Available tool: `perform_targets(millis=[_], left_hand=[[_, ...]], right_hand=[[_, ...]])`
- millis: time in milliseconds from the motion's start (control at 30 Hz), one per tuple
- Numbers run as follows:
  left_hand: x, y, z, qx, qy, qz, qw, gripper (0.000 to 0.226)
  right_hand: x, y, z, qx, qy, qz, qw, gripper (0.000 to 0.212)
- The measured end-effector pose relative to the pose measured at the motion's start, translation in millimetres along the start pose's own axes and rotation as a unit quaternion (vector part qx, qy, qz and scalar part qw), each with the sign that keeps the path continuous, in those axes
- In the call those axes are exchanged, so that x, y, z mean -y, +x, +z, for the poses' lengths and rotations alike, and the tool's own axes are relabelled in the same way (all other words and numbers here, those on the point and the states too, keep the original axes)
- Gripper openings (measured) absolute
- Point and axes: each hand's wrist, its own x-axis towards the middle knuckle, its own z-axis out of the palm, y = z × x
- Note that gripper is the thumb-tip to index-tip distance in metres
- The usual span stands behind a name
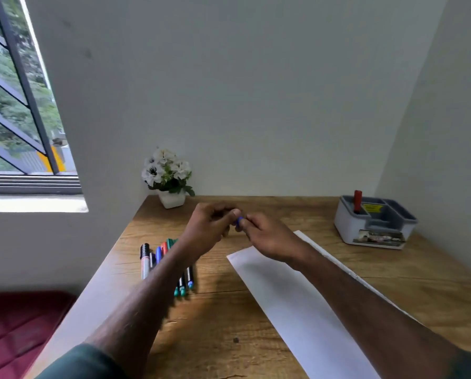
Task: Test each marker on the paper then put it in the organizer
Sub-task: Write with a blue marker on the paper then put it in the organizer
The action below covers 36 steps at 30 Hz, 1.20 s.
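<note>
My left hand (211, 228) and my right hand (270, 239) meet above the middle of the wooden desk, both gripping a blue marker (239, 221) of which only a small blue part shows between the fingertips. White paper (291, 299) lies on the desk under my right forearm. Several markers (157, 258) with black, blue, red and green caps lie in a row at the left, partly hidden by my left forearm. A grey and white organizer (376, 225) stands at the far right with a red marker (357, 201) upright in its back left compartment.
A small white pot of white flowers (168, 179) stands in the back left corner of the desk (218, 318). Walls close the desk at the back and right. A window is at the left, with a dark red cushion (15, 332) below the desk edge.
</note>
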Motion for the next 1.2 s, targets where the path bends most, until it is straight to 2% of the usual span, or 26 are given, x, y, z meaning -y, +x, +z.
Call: perform_targets(millis=[167, 433, 600, 633, 733, 767, 833, 900, 1000, 1033, 1067, 1133, 1167, 1200], left_hand=[[6.1, -0.3, 3.9, 0.026, -0.041, -0.018, 0.999, 0.018], [14.8, 2.6, 0.4, 0.024, -0.131, -0.048, 0.99, 0.023], [12.2, 1.8, -4.4, 0.028, -0.124, -0.035, 0.991, 0.02], [11.4, 1.8, -6.4, 0.01, -0.116, -0.038, 0.992, 0.018], [9.7, 3.2, -15.6, -0.044, -0.082, -0.071, 0.993, 0.022], [9.3, 3.4, -18.2, -0.047, -0.074, -0.087, 0.992, 0.025], [9.3, 3.0, -21.0, -0.036, -0.023, -0.095, 0.994, 0.031], [11.5, 1.8, -19.8, -0.009, 0.081, -0.085, 0.993, 0.036], [15.5, 0.5, -16.7, 0.026, 0.24, -0.091, 0.966, 0.041], [15.3, 0.6, -16.2, 0.032, 0.295, -0.093, 0.95, 0.04], [14.4, 0.3, -15.8, 0.039, 0.354, -0.094, 0.93, 0.04], [14.2, 0.1, -15.8, 0.048, 0.434, -0.098, 0.894, 0.043], [14.6, 0.4, -15.8, 0.053, 0.452, -0.103, 0.884, 0.045], [14.8, 0.5, -15.8, 0.06, 0.461, -0.109, 0.879, 0.046]], right_hand=[[-18.3, -2.0, -1.5, -0.062, -0.102, -0.065, 0.991, 0.035], [-22.3, 0.0, 2.9, -0.098, -0.138, -0.065, 0.983, 0.04], [-18.8, -5.0, -0.2, -0.087, -0.118, -0.048, 0.988, 0.051], [-18.4, -6.8, -2.9, -0.072, -0.111, -0.041, 0.99, 0.048], [-25.9, -9.4, -12.3, -0.052, -0.05, -0.032, 0.997, 0.021], [-28.0, -11.1, -15.2, -0.059, -0.02, -0.049, 0.997, 0.021], [-29.6, -15.2, -19.2, -0.076, 0.086, -0.09, 0.989, 0.035], [-28.6, -18.8, -22.6, -0.071, 0.245, -0.097, 0.962, 0.029], [-33.3, -22.1, -25.2, 0.018, 0.437, -0.071, 0.897, 0.034], [-35.3, -22.7, -25.0, 0.043, 0.448, -0.076, 0.889, 0.036], [-37.1, -22.8, -23.2, 0.051, 0.426, -0.087, 0.899, 0.033], [-38.3, -22.7, -17.8, 0.019, 0.321, -0.109, 0.941, 0.017], [-38.0, -22.6, -14.3, -0.006, 0.267, -0.113, 0.957, 0.018], [-38.9, -22.0, -10.3, -0.023, 0.232, -0.103, 0.967, 0.029]])
